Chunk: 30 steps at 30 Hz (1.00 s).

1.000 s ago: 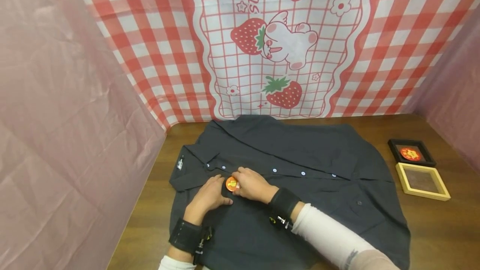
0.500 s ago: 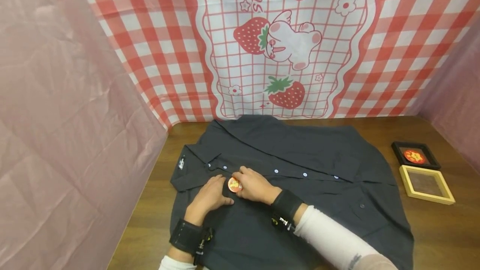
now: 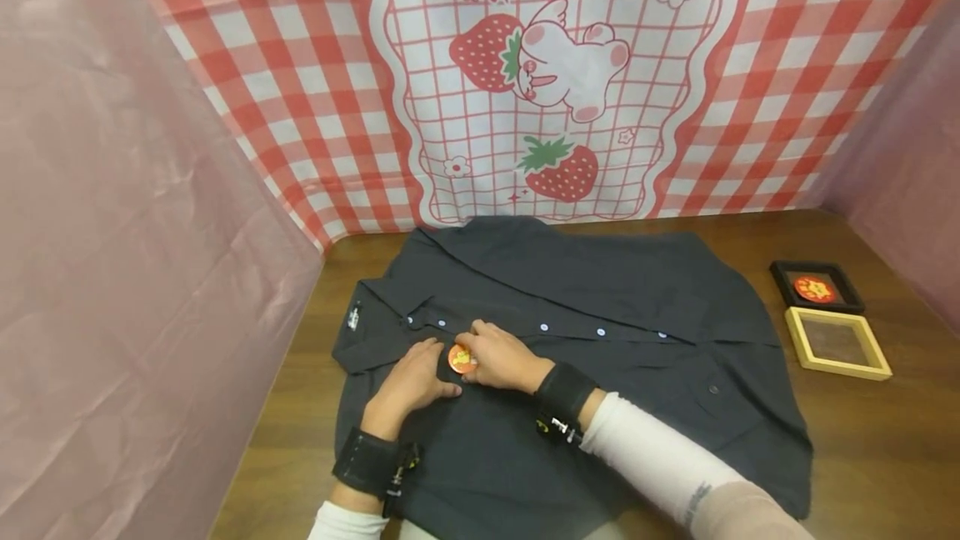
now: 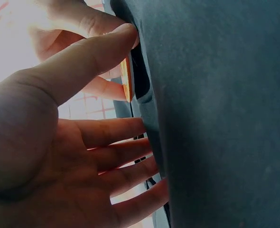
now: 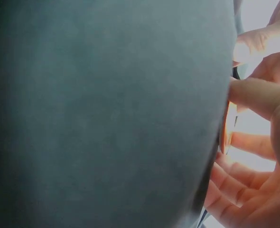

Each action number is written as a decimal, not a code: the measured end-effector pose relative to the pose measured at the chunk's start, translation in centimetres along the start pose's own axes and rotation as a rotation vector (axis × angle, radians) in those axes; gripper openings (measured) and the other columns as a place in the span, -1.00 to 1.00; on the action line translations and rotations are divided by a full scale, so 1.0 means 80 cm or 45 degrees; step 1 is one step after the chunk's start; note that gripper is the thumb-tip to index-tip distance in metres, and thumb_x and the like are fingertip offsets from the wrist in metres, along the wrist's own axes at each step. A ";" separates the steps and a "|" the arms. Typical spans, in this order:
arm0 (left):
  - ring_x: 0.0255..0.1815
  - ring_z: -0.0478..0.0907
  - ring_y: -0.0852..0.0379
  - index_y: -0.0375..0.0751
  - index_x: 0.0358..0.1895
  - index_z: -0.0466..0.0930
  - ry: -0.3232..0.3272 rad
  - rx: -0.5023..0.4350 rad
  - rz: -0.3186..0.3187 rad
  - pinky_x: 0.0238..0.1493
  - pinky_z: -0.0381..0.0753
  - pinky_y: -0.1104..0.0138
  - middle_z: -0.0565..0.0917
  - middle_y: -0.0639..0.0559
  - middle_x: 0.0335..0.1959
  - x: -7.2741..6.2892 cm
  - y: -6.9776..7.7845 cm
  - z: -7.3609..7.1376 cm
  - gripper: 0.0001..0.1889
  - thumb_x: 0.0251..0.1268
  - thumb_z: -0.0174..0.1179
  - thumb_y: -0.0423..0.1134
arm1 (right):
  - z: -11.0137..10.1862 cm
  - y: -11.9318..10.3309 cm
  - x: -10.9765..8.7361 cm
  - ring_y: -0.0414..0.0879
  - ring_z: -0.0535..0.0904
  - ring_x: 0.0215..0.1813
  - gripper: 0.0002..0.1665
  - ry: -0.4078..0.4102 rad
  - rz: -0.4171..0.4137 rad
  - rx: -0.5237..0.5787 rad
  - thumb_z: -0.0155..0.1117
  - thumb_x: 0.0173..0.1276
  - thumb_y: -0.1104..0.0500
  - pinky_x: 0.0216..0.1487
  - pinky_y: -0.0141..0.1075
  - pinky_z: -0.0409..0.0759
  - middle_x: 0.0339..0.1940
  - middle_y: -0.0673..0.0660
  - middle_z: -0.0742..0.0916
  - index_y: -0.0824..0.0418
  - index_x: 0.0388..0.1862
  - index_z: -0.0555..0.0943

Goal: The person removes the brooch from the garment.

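Observation:
A dark grey button-up shirt lies spread on the table, collar to the left. My right hand pinches a round orange badge with a yellow figure by its edge, over the shirt front just below the button row. Beside the badge, my left hand rests its long, mostly straight fingers on the fabric, thumb held apart from them. In the left wrist view the badge is seen edge-on, close to the cloth. The right wrist view shows its orange edge between right thumb and fingers.
At the table's right side, a black frame holds a red round badge with a yellow figure. A pale yellow frame lies against it. A checked strawberry cloth hangs behind, and pink cloth at the left.
The glare on the badge half a second ago is gone and its yellow figure shows again. Both hands keep about the same place on the shirt; the head view has shifted slightly.

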State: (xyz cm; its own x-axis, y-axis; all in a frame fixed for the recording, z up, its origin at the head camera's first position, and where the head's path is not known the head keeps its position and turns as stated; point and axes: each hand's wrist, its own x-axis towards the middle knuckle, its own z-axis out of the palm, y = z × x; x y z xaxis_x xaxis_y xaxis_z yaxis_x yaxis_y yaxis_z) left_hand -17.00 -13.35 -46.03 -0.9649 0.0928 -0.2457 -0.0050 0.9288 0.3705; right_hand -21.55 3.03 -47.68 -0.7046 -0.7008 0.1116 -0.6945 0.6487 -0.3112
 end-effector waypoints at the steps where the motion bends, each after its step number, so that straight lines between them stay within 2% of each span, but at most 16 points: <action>1: 0.47 0.25 -0.19 -0.39 0.34 0.37 0.001 0.003 -0.007 0.42 0.29 -0.01 0.34 -0.28 0.43 0.000 0.000 0.000 -0.16 0.01 0.49 -0.05 | 0.000 0.000 0.001 -0.11 0.50 -0.26 -0.39 0.004 -0.004 -0.002 0.51 0.07 0.06 -0.19 -0.23 0.57 -0.21 0.10 0.59 0.20 0.12 0.60; 9: 0.48 0.24 -0.18 -0.37 0.34 0.37 -0.014 0.005 -0.055 0.44 0.27 -0.02 0.33 -0.26 0.44 0.001 0.000 -0.001 -0.17 0.01 0.49 -0.06 | -0.001 0.001 0.001 -0.13 0.48 -0.28 -0.39 -0.017 0.033 0.027 0.51 0.04 0.12 -0.17 -0.24 0.56 -0.22 0.08 0.57 0.21 0.11 0.60; 30: 0.49 0.23 -0.18 -0.35 0.36 0.35 -0.009 -0.017 -0.060 0.45 0.25 -0.02 0.31 -0.25 0.46 0.001 0.001 0.000 -0.17 0.03 0.48 -0.06 | -0.006 0.003 -0.003 -0.12 0.50 -0.25 -0.38 -0.029 0.078 0.072 0.47 0.01 0.19 -0.13 -0.21 0.56 -0.19 0.10 0.57 0.23 0.12 0.58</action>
State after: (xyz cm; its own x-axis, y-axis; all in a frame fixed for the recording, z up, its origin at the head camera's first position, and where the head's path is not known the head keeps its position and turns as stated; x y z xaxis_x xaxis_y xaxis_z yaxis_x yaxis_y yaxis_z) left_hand -17.10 -13.23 -46.05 -0.9615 0.0514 -0.2698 -0.0543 0.9274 0.3701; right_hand -21.58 3.51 -47.32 -0.7413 -0.6676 0.0693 -0.6406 0.6730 -0.3698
